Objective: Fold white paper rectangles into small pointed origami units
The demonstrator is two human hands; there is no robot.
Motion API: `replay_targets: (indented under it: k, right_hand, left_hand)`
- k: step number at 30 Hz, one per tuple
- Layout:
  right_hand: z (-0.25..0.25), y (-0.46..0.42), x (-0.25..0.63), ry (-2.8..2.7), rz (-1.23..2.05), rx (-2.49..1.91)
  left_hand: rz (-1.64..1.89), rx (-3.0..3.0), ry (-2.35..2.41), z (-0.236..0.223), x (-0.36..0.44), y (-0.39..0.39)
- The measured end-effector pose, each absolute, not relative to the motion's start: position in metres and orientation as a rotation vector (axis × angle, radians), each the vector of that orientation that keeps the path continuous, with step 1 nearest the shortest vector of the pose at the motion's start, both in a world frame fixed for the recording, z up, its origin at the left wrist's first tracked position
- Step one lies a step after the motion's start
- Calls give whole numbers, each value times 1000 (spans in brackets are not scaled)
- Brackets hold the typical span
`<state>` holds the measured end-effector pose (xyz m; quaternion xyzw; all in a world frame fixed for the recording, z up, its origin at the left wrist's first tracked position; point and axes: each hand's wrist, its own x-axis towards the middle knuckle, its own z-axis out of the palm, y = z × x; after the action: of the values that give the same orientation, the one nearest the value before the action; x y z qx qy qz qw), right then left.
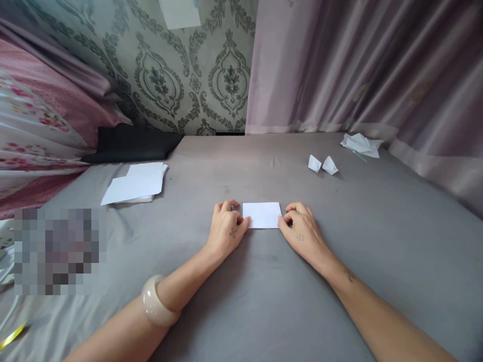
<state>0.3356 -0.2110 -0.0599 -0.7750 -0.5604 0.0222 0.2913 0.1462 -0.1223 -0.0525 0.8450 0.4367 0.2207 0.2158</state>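
A small white rectangle of paper (261, 216) lies flat on the grey cloth in front of me; whether it is folded I cannot tell. At its lower left corner, my left hand (228, 227) is closed, with the thumb on the paper and the fingers curled beside it. My right hand (302, 232) pinches the lower right corner in the same manner. A pale bangle (157, 301) circles my left forearm.
White sheets (133, 182) lie stacked at the left, before a black folded item (138, 143). Two small folded paper pieces (314, 164) sit at the back right, near a crumpled paper pile (361, 145). Curtains (313, 65) hang behind. A yellow strip (12, 336) is lower left.
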Motion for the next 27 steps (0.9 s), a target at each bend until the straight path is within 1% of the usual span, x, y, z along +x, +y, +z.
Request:
replay_targets:
  k: [15,20,23,27]
  right_hand:
    - [-58,-212,335,-1507,107,-2080]
    - [-56,-215,337,-1533,61,-2033]
    - [-51,-216,335,-1654,42,-1918]
    - [-42,-219,329,-1953,137,-1811]
  left_hand:
    - [619,2379,1179,-57,145,-120]
    - [594,2440,1191,-56,145,-122]
    - [577,2523,1190,-51,146,-124]
    - [444,2719,1056,-43,150,-125]
